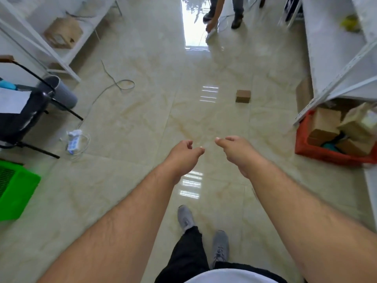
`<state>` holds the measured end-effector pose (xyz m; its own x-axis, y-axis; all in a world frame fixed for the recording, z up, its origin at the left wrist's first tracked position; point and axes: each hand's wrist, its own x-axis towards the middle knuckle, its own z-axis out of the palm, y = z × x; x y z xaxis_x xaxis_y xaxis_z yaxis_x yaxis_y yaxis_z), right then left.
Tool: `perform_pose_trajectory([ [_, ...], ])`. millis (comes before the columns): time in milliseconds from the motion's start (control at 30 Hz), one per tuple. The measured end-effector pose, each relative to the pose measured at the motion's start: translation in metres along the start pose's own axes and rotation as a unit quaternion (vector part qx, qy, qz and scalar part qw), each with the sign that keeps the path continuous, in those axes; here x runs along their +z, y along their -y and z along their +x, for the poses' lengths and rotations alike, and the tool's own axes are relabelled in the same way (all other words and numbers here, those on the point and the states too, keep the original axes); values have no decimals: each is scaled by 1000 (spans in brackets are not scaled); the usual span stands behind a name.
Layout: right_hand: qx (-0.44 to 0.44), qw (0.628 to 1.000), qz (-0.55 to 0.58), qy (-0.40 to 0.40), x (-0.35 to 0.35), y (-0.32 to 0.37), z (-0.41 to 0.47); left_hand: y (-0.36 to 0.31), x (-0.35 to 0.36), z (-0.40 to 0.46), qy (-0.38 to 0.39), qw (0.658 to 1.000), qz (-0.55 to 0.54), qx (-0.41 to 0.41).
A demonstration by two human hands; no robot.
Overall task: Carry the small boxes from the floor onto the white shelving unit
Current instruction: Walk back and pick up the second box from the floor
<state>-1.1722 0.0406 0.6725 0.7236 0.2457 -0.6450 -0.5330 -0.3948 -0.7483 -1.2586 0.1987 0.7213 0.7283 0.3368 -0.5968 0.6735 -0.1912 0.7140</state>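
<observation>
One small brown cardboard box (243, 96) stands alone on the glossy tiled floor, ahead and to the right of my hands. My left hand (184, 155) and my right hand (236, 151) are stretched out in front of me over the floor, fingers loosely curled, holding nothing. The box lies well beyond both hands. A white shelving unit (334, 58) runs along the right wall. Another white shelving unit (61, 58) stands at the left, with a larger cardboard box (63, 32) on its low shelf.
A red crate (318, 154) of cardboard boxes sits under the right shelves. At left are a black chair (30, 111), a grey bin (61, 92), a green crate (16, 193), a power strip (73, 141) and a loose cable (114, 82). Another person (224, 13) bends down far ahead.
</observation>
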Motion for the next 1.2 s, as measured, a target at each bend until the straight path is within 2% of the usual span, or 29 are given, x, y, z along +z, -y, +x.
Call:
perform_pose_trajectory([
  [233,-7,998,18,-63,-10,54,89,-56,-30,101,32,999,19,28],
  [467,-1,994,55,-90,-20,109,158,-117,-59,186,58,997,43,37],
  [767,-10,990,91,-104,-78,169,261,-223,-39,295,77,993,72,46],
  [933,10,987,115,-108,-132,214,320,-297,-16,352,72,992,87,49],
  [1200,31,985,128,-110,-176,279,391,-373,-12,433,88,991,96,43],
])
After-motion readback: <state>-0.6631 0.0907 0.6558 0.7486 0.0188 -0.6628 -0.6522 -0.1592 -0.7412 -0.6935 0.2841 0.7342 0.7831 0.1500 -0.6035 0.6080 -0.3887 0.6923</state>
